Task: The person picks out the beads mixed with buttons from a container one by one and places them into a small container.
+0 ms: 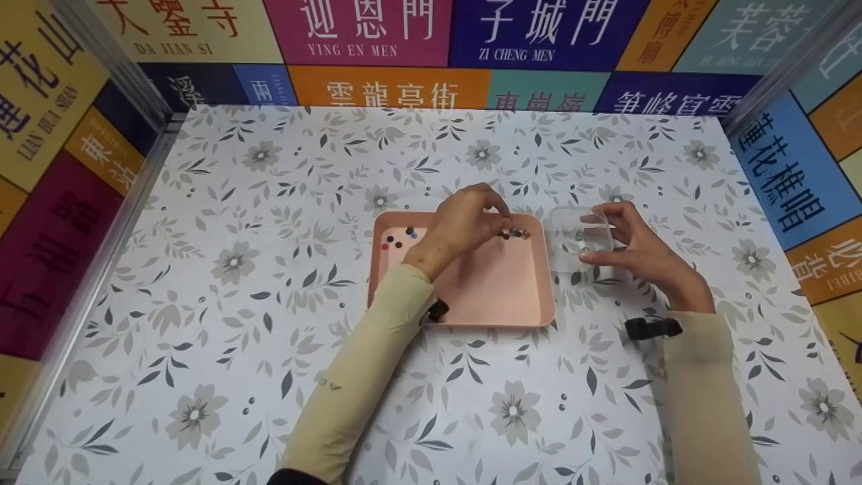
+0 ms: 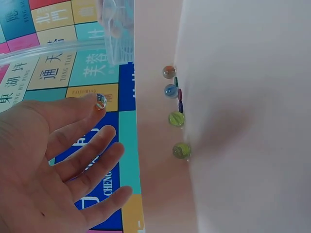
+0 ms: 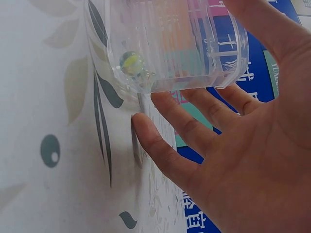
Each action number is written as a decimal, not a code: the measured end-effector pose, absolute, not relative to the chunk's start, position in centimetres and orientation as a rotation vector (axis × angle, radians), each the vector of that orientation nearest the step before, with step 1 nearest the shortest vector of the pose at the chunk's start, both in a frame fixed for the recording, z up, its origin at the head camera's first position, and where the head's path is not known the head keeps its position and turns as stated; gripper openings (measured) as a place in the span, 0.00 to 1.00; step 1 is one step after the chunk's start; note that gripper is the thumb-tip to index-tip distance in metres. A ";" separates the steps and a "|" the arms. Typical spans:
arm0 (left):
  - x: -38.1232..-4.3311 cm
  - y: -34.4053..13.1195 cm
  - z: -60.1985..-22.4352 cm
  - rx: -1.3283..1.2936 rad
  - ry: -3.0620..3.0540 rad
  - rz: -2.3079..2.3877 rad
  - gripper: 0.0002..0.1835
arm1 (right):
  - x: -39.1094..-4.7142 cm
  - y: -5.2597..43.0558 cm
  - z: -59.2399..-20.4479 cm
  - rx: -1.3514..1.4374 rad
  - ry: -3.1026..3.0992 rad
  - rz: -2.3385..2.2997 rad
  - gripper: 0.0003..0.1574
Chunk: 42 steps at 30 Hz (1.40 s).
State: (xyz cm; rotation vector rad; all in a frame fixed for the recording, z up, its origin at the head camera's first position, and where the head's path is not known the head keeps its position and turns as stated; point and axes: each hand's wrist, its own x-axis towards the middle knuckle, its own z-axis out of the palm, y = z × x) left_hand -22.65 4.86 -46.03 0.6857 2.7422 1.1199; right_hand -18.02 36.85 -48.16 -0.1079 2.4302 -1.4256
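Note:
My left hand (image 1: 465,219) is above the pink tray (image 1: 491,303), pinching a clear glass marble (image 2: 100,102) between thumb and forefinger; its other fingers are spread. Below it, along the tray's far side, sit several marbles: an orange one (image 2: 169,72), a blue one (image 2: 171,91) and yellow-green ones (image 2: 181,150). My right hand (image 1: 643,252) grips a clear plastic container (image 3: 170,58) just right of the tray, thumb on the near side and fingers on the far side. Inside, at its bottom, lies a marble with a yellow-green swirl (image 3: 131,63).
Several small dark, blue and red pieces (image 1: 399,241) lie in the tray's far left corner. A floral cloth (image 1: 269,337) covers the table. Panels with large printed characters (image 1: 377,40) stand along the back and both sides.

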 end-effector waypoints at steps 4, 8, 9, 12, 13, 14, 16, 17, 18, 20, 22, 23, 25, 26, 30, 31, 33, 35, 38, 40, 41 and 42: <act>-22.6 5.0 -45.8 0.707 2.728 1.139 0.07 | -18.0 36.9 -48.2 -0.128 2.439 -1.424 0.49; -22.5 5.2 -45.5 0.697 2.696 1.158 0.08 | -18.0 36.9 -48.2 -0.138 2.444 -1.432 0.49; -22.4 5.3 -45.5 0.697 2.693 1.160 0.08 | -18.0 36.9 -48.2 -0.142 2.444 -1.435 0.49; -22.4 5.4 -45.5 0.705 2.683 1.163 0.08 | -18.0 36.9 -48.3 -0.139 2.442 -1.436 0.49; -22.3 5.5 -45.5 0.710 2.684 1.162 0.08 | -18.0 36.8 -48.3 -0.139 2.442 -1.434 0.49; -22.3 5.5 -45.5 0.715 2.685 1.163 0.08 | -18.1 36.8 -48.2 -0.137 2.441 -1.430 0.49; -22.3 5.5 -45.4 0.727 2.693 1.165 0.08 | -18.1 36.8 -48.2 -0.126 2.441 -1.425 0.50; -22.3 5.6 -45.3 0.736 2.698 1.162 0.08 | -18.1 36.8 -48.1 -0.123 2.441 -1.423 0.50; -22.3 5.6 -45.2 0.745 2.702 1.160 0.08 | -18.1 36.8 -48.1 -0.121 2.439 -1.425 0.50; -22.3 5.7 -45.0 0.768 2.707 1.161 0.07 | -18.0 36.9 -48.0 -0.116 2.435 -1.430 0.51; -22.2 5.9 -44.8 0.789 2.709 1.155 0.07 | -18.0 36.9 -48.0 -0.113 2.434 -1.433 0.51; -22.1 6.0 -44.7 0.799 2.708 1.153 0.08 | -18.0 36.9 -48.0 -0.113 2.435 -1.431 0.51; -22.0 6.2 -44.7 0.811 2.707 1.148 0.07 | -18.0 36.9 -48.0 -0.111 2.439 -1.424 0.50; -21.9 6.4 -44.7 0.814 2.710 1.146 0.07 | -18.0 36.9 -48.1 -0.112 2.442 -1.421 0.50; -21.7 6.7 -44.8 0.828 2.722 1.139 0.06 | -17.9 36.8 -48.1 -0.116 2.440 -1.427 0.50; -21.6 6.7 -44.7 0.827 2.722 1.134 0.06 | -17.9 36.8 -48.1 -0.116 2.436 -1.432 0.50; -21.6 6.9 -44.7 0.832 2.720 1.132 0.06 | -17.9 36.8 -48.0 -0.113 2.431 -1.439 0.50; -21.5 7.0 -44.6 0.830 2.711 1.126 0.06 | -17.9 36.8 -48.0 -0.106 2.425 -1.444 0.50; -21.5 7.3 -44.6 0.826 2.694 1.111 0.07 | -18.0 36.7 -48.0 -0.103 2.418 -1.455 0.50; -21.4 7.4 -44.6 0.832 2.687 1.101 0.08 | -18.0 36.7 -47.9 -0.109 2.412 -1.461 0.50; -21.4 7.4 -44.6 0.837 2.689 1.097 0.08 | -18.0 36.7 -47.9 -0.110 2.409 -1.462 0.50; -21.4 7.5 -44.6 0.845 2.690 1.094 0.08 | -18.0 36.7 -47.9 -0.110 2.406 -1.463 0.50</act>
